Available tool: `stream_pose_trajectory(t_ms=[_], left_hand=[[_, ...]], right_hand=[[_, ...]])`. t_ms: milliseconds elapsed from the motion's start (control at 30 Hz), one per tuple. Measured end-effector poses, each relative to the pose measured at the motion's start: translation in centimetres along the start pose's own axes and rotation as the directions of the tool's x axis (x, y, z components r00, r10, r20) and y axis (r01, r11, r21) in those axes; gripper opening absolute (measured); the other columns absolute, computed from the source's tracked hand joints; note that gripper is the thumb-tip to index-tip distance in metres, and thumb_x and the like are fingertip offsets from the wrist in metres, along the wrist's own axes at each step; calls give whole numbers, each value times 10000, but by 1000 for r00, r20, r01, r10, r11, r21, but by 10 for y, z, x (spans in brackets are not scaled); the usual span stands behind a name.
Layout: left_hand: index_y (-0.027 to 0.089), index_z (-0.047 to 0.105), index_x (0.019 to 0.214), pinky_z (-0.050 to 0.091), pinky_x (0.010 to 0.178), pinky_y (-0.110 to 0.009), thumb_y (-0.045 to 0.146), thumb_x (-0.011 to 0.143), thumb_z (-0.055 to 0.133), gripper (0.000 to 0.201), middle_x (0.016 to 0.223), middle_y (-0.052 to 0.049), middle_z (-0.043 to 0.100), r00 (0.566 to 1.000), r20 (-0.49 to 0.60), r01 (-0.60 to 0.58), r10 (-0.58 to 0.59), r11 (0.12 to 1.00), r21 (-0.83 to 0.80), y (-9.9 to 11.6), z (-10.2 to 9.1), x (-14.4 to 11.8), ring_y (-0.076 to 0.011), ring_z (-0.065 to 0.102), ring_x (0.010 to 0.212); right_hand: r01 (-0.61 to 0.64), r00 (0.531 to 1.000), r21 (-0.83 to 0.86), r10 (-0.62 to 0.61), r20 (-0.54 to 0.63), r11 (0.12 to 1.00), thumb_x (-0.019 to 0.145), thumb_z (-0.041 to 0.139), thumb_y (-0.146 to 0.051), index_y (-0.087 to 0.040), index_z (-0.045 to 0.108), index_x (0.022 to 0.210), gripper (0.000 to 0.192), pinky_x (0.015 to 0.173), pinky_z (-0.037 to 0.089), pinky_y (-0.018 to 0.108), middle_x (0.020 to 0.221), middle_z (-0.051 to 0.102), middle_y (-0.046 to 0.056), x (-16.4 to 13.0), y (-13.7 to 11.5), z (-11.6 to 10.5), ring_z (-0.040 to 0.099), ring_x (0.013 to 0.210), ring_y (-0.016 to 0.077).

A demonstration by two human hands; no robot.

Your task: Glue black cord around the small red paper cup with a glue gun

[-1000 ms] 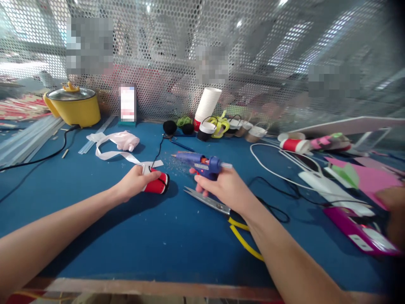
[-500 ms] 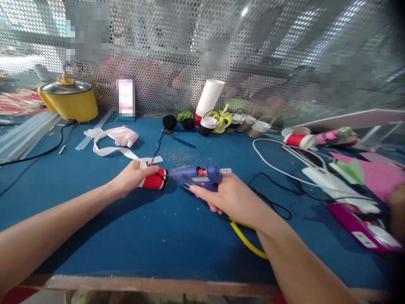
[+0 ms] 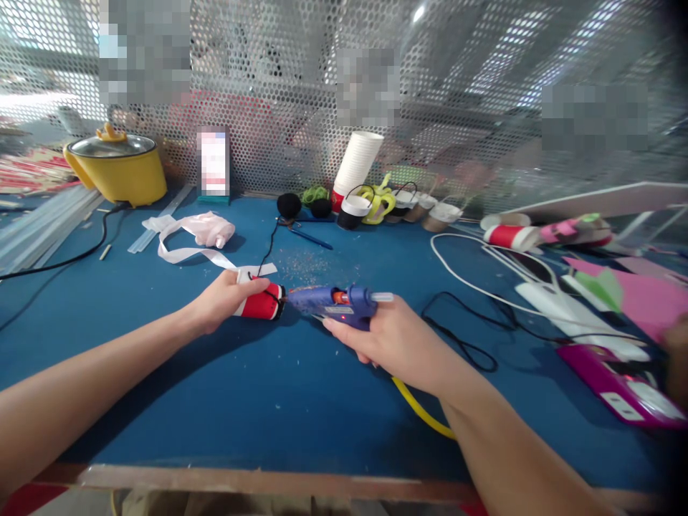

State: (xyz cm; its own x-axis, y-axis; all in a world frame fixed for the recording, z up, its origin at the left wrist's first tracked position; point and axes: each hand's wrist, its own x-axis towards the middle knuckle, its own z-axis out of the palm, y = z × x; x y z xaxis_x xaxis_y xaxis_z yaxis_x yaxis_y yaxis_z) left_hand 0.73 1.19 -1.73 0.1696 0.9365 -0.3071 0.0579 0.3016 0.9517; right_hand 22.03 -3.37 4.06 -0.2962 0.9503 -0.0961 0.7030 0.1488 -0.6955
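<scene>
My left hand [image 3: 220, 299] is closed round a red and white paper cup [image 3: 259, 304] lying on its side, with a black band at its right end. Black yarn [image 3: 266, 254] runs from the cup back to a black yarn ball [image 3: 289, 206]. In my right hand [image 3: 384, 333] is a blue hot glue gun [image 3: 333, 301] with a lit red light and a clear glue stick at its back. Its nozzle points left and is at or very near the cup's black-banded end; contact cannot be told. White ribbon [image 3: 185, 255] lies behind my left hand.
A yellow electric pot [image 3: 123, 172] and clear glue sticks [image 3: 54, 229] are at the left. Stacked white cups [image 3: 359, 161] and small handled cups [image 3: 352, 213] line the mesh. A purple power strip [image 3: 618, 390], cables and pink paper [image 3: 639, 294] lie right, near a blurred hand [image 3: 677, 351].
The glue gun has dipped slightly, its nozzle staying by the cup's banded end. My left hand keeps its hold on the cup, almost still.
</scene>
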Motion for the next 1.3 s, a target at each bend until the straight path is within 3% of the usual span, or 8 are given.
stream_pose_trajectory(t_ms=[1100,1300], left_hand=[[126,626,692,382,521,-207,299,655,666,181,602,4,643,999,36,8,-6,999,-52,2,0,-2,-97,541,530],[132,613,675,383,521,-206,279,655,669,159,587,14,637,1000,10,-4,5,999,-40,1,1,-2,-95,538,528]], right_hand=[[-55,998,-67,58,38,996,783,515,-344,-176,514,581,262,386,378,196,399,511,-39,0,-2,-1,490,355,91],[-52,999,-98,52,1,994,786,517,-333,-182,495,530,298,399,390,203,375,500,-35,3,-2,-1,484,341,93]])
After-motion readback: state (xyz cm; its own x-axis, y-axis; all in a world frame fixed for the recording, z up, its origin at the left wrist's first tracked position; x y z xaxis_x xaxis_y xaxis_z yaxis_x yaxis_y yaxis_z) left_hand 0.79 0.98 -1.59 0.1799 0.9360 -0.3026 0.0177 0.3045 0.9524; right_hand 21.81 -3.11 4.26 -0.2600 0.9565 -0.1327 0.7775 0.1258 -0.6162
